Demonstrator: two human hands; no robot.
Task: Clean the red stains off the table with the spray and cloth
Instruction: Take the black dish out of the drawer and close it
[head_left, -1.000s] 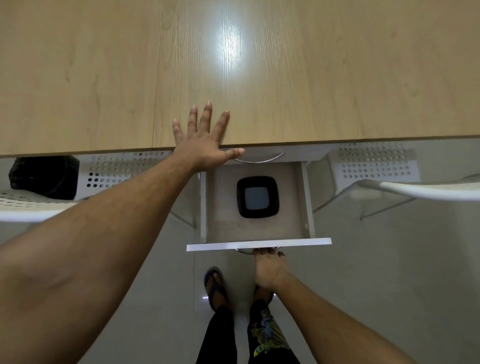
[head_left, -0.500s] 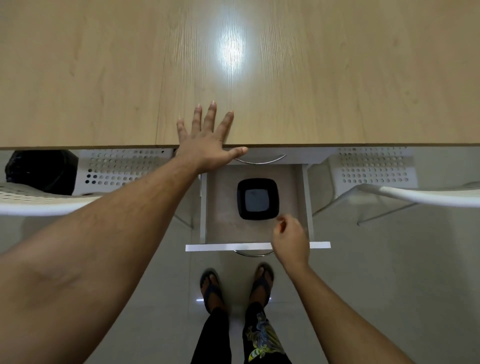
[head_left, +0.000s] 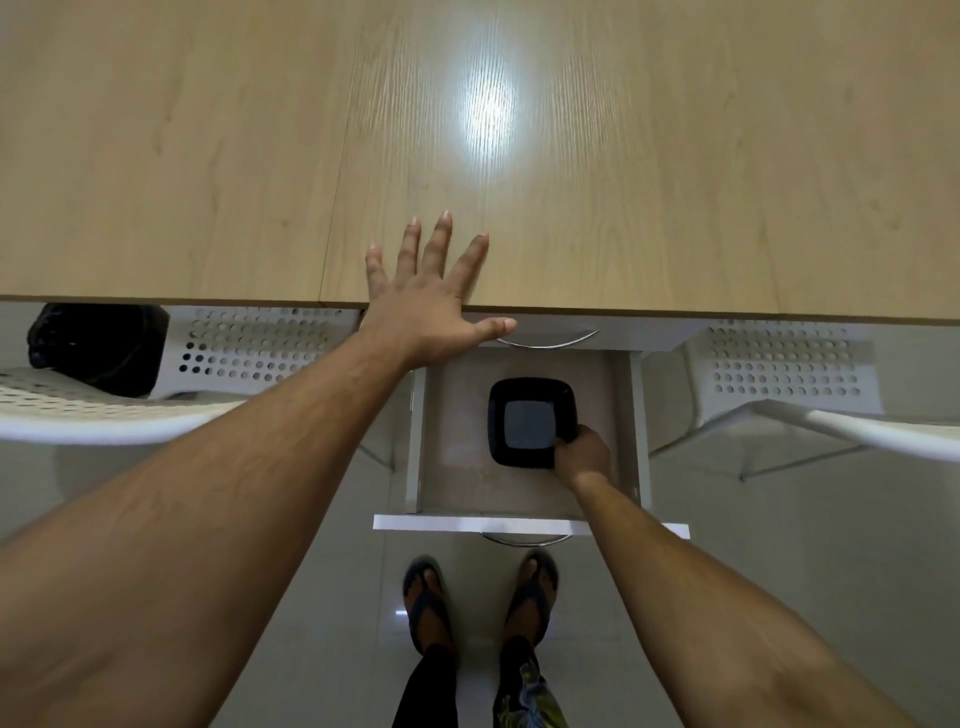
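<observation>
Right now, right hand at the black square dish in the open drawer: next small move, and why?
Probably lift the black square dish straight up out of the open white drawer: the right hand grips its near corner, while the left hand rests flat on the wooden table edge.

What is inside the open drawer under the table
A black square dish sits in the drawer, the right hand gripping its near corner. The drawer's back end is covered by the table.

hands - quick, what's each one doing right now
Left hand: open, fingers spread flat on the table edge.
Right hand: grips the rim of the black dish in the open drawer.
</observation>
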